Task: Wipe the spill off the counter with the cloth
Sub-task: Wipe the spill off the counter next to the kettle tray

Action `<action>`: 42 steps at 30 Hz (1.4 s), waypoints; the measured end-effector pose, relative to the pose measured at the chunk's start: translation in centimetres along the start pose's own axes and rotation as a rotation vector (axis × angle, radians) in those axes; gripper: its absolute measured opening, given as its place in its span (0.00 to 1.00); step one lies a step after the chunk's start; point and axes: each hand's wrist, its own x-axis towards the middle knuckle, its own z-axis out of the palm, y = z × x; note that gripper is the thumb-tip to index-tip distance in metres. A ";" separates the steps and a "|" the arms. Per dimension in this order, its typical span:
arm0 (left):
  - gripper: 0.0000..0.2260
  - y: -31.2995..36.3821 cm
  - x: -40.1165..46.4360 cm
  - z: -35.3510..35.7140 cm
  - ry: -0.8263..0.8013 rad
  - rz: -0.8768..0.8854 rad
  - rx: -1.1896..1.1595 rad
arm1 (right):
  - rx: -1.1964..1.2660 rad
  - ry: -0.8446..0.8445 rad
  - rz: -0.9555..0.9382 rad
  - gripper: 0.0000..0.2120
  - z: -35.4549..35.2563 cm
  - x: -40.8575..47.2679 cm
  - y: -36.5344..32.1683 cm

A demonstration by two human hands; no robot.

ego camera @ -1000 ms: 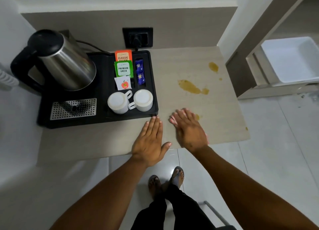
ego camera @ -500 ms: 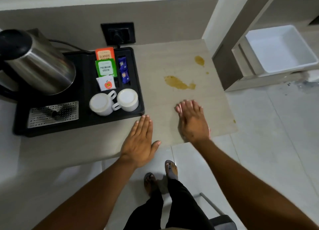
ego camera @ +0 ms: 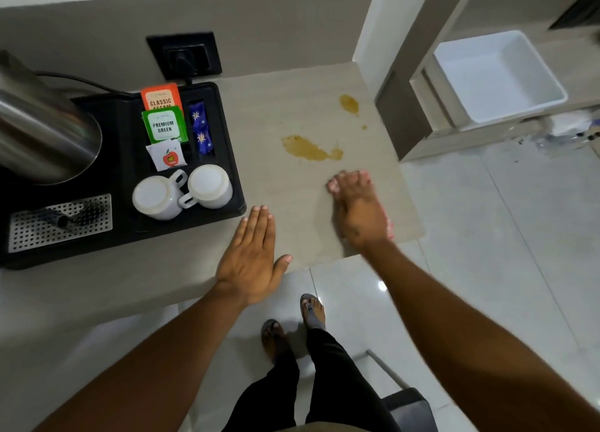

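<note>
A yellow-brown spill [ego camera: 310, 148] lies on the beige counter [ego camera: 292, 90], with a smaller patch [ego camera: 349, 103] and a droplet farther back right. My right hand [ego camera: 357, 214] presses down on the counter just in front of the large patch, fingers slightly curled. Slivers of a pink cloth [ego camera: 390, 228] show at its fingertips and its right side; the hand hides the rest. My left hand [ego camera: 251, 259] lies flat and open at the counter's front edge, holding nothing.
A black tray [ego camera: 232, 159] to the left holds a steel kettle [ego camera: 42, 133], two upturned white cups [ego camera: 156, 198] and tea sachets [ego camera: 165, 123]. A wall socket [ego camera: 183, 55] sits behind. A white bin [ego camera: 496, 74] stands at right. Tiled floor lies below.
My right hand has slid to the right and forward over the counter, passing over a small spot near the front edge. The left hand stays flat at the front edge.
</note>
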 end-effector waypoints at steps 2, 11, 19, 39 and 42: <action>0.40 0.2 0.2 0.1 -0.005 -0.003 -0.003 | -0.071 -0.033 -0.075 0.25 1.0 -3.8 -0.6; 0.41 0.8 1.2 0.0 0.037 -0.021 -0.061 | -0.054 0.029 0.113 0.24 -1.7 0.7 4.6; 0.41 1.1 2.8 -0.1 0.044 -0.044 -0.069 | 0.020 0.027 0.026 0.23 -3.0 11.6 1.2; 0.41 1.4 3.6 -0.6 0.114 -0.080 -0.165 | -0.074 -0.045 -0.471 0.22 -4.3 16.7 1.6; 0.41 1.3 3.8 -0.4 0.117 -0.078 -0.168 | -0.085 -0.004 -0.260 0.23 -5.2 19.6 4.0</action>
